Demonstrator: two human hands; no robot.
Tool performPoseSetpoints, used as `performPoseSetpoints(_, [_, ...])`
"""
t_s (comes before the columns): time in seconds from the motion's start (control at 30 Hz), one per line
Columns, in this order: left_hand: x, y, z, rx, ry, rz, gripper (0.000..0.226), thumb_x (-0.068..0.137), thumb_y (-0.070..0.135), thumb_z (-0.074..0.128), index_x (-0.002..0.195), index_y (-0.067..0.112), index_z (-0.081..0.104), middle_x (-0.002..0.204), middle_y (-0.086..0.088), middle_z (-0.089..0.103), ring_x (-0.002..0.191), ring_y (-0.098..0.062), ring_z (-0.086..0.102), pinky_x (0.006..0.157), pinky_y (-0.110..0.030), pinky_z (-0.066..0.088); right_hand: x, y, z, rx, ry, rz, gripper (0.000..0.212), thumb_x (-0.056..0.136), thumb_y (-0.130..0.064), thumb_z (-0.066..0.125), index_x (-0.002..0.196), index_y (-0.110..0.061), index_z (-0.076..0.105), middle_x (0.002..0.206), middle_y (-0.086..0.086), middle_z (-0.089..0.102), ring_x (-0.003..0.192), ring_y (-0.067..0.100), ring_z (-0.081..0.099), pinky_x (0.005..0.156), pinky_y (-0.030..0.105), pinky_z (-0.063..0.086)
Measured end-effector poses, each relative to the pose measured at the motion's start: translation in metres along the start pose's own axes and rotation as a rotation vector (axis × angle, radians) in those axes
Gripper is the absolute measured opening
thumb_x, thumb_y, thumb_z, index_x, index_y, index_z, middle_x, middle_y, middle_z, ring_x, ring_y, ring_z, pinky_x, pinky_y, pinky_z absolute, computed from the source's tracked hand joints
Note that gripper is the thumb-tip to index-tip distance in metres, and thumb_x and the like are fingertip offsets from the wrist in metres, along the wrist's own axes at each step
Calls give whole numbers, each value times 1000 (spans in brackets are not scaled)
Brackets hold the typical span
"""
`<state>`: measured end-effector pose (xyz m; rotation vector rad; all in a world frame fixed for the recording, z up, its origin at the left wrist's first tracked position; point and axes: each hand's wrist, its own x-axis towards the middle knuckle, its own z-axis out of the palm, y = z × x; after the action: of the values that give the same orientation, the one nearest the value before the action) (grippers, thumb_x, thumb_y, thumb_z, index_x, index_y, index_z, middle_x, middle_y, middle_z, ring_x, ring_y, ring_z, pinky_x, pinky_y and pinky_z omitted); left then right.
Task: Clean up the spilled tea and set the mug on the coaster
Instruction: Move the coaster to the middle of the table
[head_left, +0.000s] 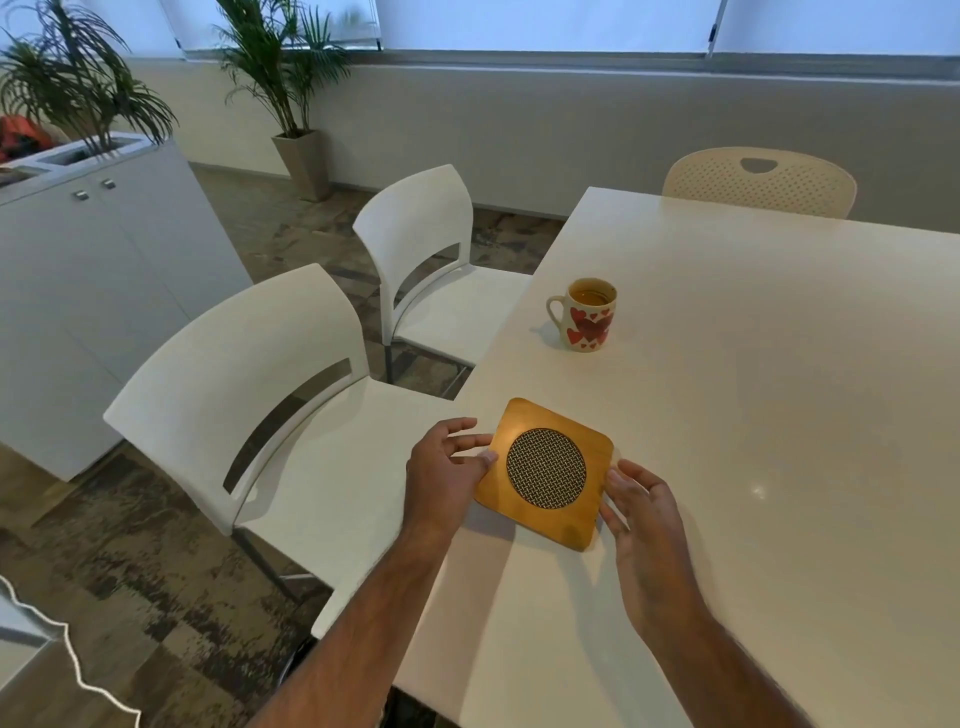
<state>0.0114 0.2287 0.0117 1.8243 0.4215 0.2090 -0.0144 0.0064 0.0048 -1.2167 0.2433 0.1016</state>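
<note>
Both hands, left hand (447, 467) and right hand (641, 512), pinch the coaster (545, 470) edges on the table (779, 389); mug (584, 314) stands beyond, nearer the left

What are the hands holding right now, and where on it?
The wooden coaster: left hand on its left edge, right hand on its right edge. The mug stands untouched.

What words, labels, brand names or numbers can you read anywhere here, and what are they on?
None: no readable text shows in this view.
The mug carries only red hearts, no words.
The coaster, held between the left hand and the right hand, shows only a woven round inset, no brand mark.
The table, chairs and cabinet carry no labels that I can see.
</note>
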Motion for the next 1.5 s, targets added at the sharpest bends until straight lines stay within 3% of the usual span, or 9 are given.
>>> performPoseSetpoints(0.07, [-5, 5, 9, 1, -13, 15, 45, 84, 16, 87, 122, 31, 67, 102, 16, 79, 92, -4, 74, 78, -27, 62, -4, -5, -11, 6, 21, -4, 63, 83, -43, 81, 135, -18, 55, 127, 6, 71, 117, 20, 70, 96, 35, 55])
performPoseSetpoints(0.2, [-18, 15, 30, -11, -50, 43, 43, 84, 15, 86, 120, 29, 68, 102, 16, 79, 85, -2, 75, 76, -25, 62, -12, -18, -35, 11, 55, -34, 46, 93, -29, 69, 134, -15, 55, 128, 10, 70, 118, 22, 69, 104, 41, 52])
performPoseSetpoints(0.33, [-33, 26, 58, -34, -89, 47, 41, 84, 15, 86, 118, 29, 69, 101, 18, 79, 85, -5, 76, 80, -29, 63, -22, -34, -61, 20, 80, -73, 80, 70, -56, 87, 133, -18, 55, 123, 4, 73, 114, 20, 71, 97, 38, 54])
performPoseSetpoints(0.5, [-54, 38, 95, -59, -125, 53, 39, 84, 14, 86, 114, 32, 69, 102, 17, 79, 87, -6, 77, 80, -31, 64, -32, -52, -100, 23, 113, -107, 48, 89, -29, 68, 133, -15, 54, 119, 2, 73, 111, 17, 72, 92, 32, 55])
performPoseSetpoints(0.63, [-72, 46, 126, -80, -156, 52, 43, 83, 12, 86, 121, 26, 70, 103, 14, 79, 87, -10, 78, 82, -36, 64, -42, -64, -132, 17, 139, -136, 45, 88, -29, 69, 130, -18, 55, 109, -6, 76, 108, 14, 72, 91, 31, 53])
performPoseSetpoints(0.87, [-103, 55, 174, -52, -230, 71, 47, 84, 16, 87, 127, 23, 70, 110, 14, 78, 90, -8, 77, 85, -36, 65, -58, -77, -189, 34, 201, -149, 36, 95, -21, 66, 129, -17, 56, 121, 3, 71, 115, 17, 70, 97, 34, 52])
performPoseSetpoints(1.07, [-129, 57, 209, -46, -284, 59, 46, 83, 13, 87, 125, 19, 72, 106, 12, 80, 89, -9, 78, 88, -37, 63, -68, -80, -235, 37, 242, -158, 36, 95, -18, 67, 130, -16, 57, 126, 7, 68, 123, 23, 66, 113, 47, 47])
performPoseSetpoints(1.23, [-149, 58, 232, 27, -314, 100, 44, 84, 17, 87, 125, 21, 71, 107, 16, 78, 85, -3, 77, 81, -23, 61, -77, -83, -263, 26, 243, -175, 54, 80, -38, 77, 129, -21, 60, 130, 5, 67, 128, 25, 63, 117, 55, 42])
performPoseSetpoints(1.5, [-175, 59, 255, 154, -344, 158, 45, 86, 21, 85, 128, 24, 70, 112, 17, 76, 81, 3, 74, 69, -7, 53, -89, -85, -295, 41, 220, -186, 92, 54, -69, 91, 128, -22, 61, 125, 1, 71, 126, 23, 64, 116, 54, 43])
